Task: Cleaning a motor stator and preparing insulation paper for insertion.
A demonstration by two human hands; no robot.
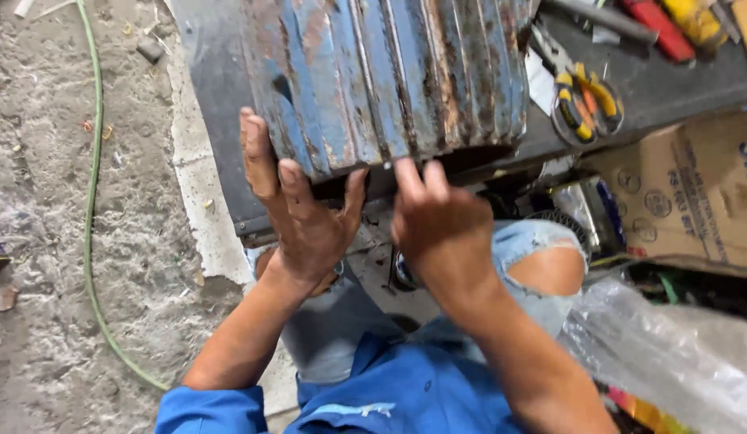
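Note:
A big ribbed metal housing (389, 72), blue with rusty patches, lies on a dark metal bench (213, 104) in front of me. My left hand (297, 213) presses its fingers against the housing's near lower-left edge, thumb reaching under the rim. My right hand (442, 225) sits just to the right, fingertips tucked under the same lower edge. Neither hand holds a loose object. My knees in torn jeans (542, 269) are below the bench.
Yellow-handled pliers (582, 100) lie on the bench right of the housing, with red and yellow tools (671, 28) farther back. A cardboard box (695, 193) and a clear plastic bag (671, 354) stand at right. A green hose (92, 185) runs across the concrete floor at left.

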